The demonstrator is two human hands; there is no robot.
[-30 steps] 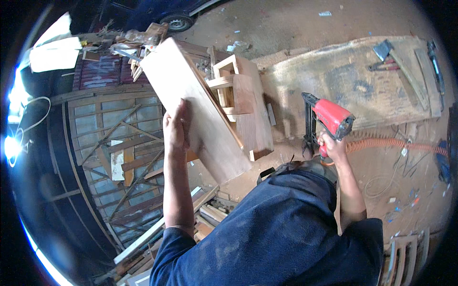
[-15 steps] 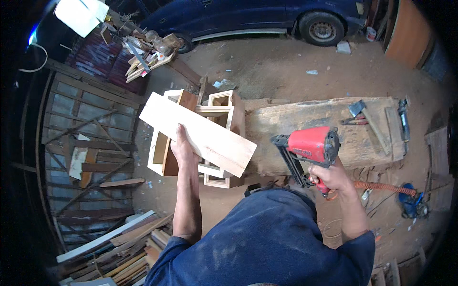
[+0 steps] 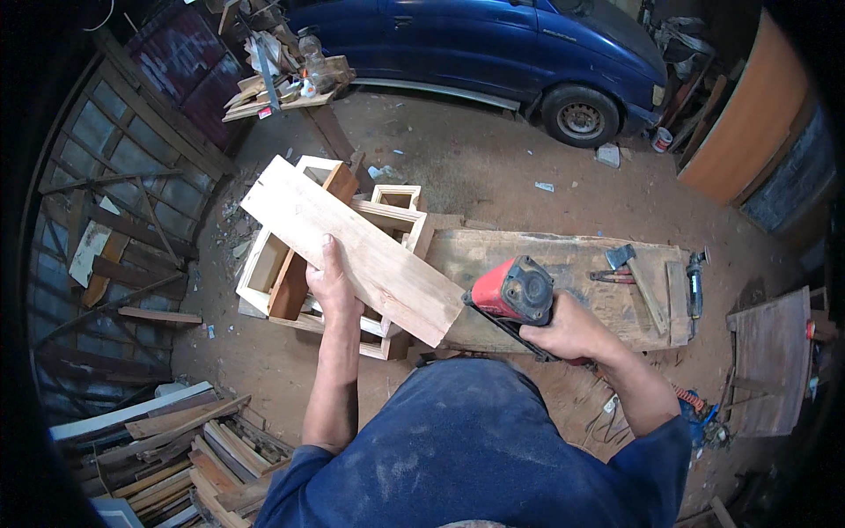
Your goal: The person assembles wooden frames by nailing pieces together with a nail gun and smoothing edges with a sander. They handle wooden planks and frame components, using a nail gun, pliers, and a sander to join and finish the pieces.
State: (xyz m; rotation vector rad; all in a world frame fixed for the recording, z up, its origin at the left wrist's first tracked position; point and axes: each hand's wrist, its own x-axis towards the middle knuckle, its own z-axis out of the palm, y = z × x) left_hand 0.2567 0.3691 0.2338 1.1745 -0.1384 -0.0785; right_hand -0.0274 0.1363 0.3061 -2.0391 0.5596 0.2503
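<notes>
A pale, flat wooden board (image 3: pixel 374 255) lies slanted across several open wooden box frames (image 3: pixel 284 280). My left hand (image 3: pixel 333 289) grips its near edge, the thumb lying on top and the other fingers out of sight underneath. In my right hand (image 3: pixel 568 330) is a red and black nail gun (image 3: pixel 510 290), its handle mostly covered by my fist. The gun's nose comes up to the board's right end; whether they touch I cannot tell. Beneath the gun runs a low, worn plank bench (image 3: pixel 572 308).
On the bench's right end lie a hatchet (image 3: pixel 645 295), red-handled pliers (image 3: pixel 611 276) and a dark metal tool (image 3: pixel 696 286). Scrap wood (image 3: pixel 176 449) is piled at lower left. A cluttered small table (image 3: pixel 308 99) and a blue vehicle (image 3: pixel 466 48) stand beyond.
The nail gun has come left to the board's right end and turned, so its rounded cap now faces up. My left hand keeps its grip on the board. The whole view has shifted.
</notes>
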